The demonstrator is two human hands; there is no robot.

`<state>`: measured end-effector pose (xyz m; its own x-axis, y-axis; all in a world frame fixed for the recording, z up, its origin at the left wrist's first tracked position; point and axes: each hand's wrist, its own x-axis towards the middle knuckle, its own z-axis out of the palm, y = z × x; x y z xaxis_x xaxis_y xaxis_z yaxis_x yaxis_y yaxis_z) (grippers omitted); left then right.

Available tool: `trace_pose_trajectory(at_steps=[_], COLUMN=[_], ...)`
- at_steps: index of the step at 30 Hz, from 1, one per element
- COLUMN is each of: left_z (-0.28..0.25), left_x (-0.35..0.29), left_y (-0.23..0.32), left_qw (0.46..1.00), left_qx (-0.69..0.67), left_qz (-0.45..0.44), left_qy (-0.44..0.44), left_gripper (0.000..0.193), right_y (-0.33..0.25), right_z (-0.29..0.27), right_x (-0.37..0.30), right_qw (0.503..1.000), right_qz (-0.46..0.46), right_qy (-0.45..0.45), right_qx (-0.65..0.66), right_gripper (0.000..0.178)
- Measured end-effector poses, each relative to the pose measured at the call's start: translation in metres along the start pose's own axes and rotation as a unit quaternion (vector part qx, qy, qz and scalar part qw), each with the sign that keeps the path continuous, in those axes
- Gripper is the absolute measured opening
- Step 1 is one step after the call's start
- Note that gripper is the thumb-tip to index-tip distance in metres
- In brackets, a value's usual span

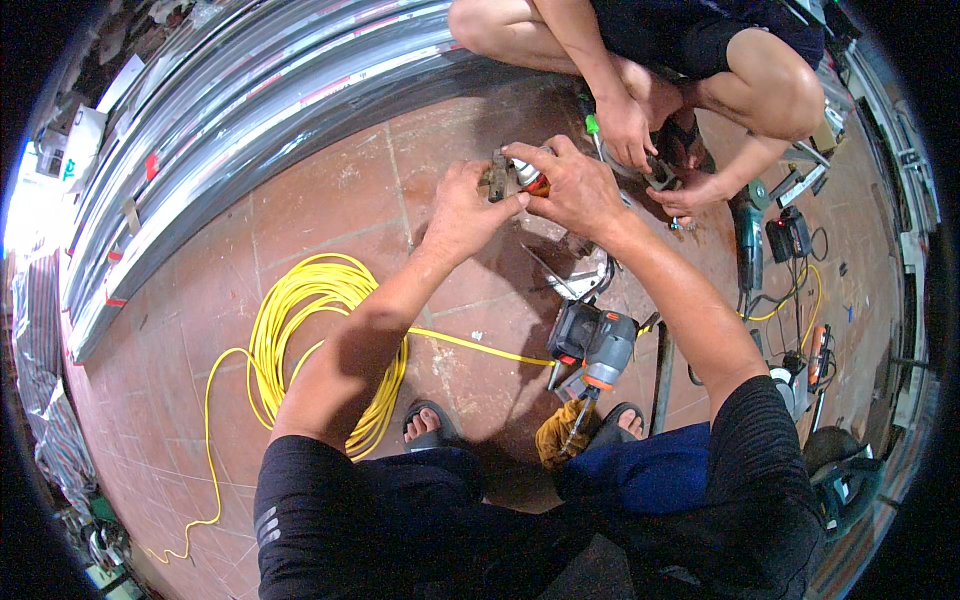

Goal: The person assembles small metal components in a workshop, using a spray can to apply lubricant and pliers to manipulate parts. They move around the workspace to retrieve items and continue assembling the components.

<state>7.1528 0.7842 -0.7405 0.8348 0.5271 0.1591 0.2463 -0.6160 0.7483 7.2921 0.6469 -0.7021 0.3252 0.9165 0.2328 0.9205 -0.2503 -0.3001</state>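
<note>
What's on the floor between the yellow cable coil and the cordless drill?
In the head view, a single yellow cable strand runs from the yellow cable coil across bare red floor tiles toward the cordless drill; nothing else lies there.

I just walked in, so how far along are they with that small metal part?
Done: cordless drill set down on the tiles. In hand: left hand grips the small metal part; right hand holds an orange-tipped piece against it. Left: metal profiles lie untouched.
</note>
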Motion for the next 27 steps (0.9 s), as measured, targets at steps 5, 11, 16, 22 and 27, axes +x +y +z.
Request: trace_pose_trajectory(at_steps=[5,11,16,22,27], left_z=[-0.015,-0.021,-0.015,-0.009,0.005], left_x=[0.003,0.001,-0.006,-0.005,-0.001], left_y=[0.013,0.024,0.024,0.011,-0.002], left_qw=[0.982,0.958,0.962,0.974,0.903], left_qx=[0.168,0.244,0.238,0.195,-0.303], left_qz=[0.09,0.143,0.126,0.104,-0.249], left_qy=[0.002,-0.041,-0.054,-0.045,-0.176], left_gripper=[0.064,0.061,0.064,0.058,0.05], right_y=[0.002,0.005,0.008,0.008,0.009], right_z=[-0.003,-0.006,-0.006,-0.006,-0.007], right_x=[-0.002,-0.003,-0.005,-0.009,-0.01], right_qw=[1.0,1.0,1.0,1.0,1.0], right_qz=[0.002,-0.001,-0.002,0.003,0.026], right_qy=[-0.003,0.013,0.009,-0.002,-0.008], right_qx=[-0.007,-0.01,-0.01,-0.015,0.002], right_gripper=[0.062,0.06,0.06,0.063,0.063])
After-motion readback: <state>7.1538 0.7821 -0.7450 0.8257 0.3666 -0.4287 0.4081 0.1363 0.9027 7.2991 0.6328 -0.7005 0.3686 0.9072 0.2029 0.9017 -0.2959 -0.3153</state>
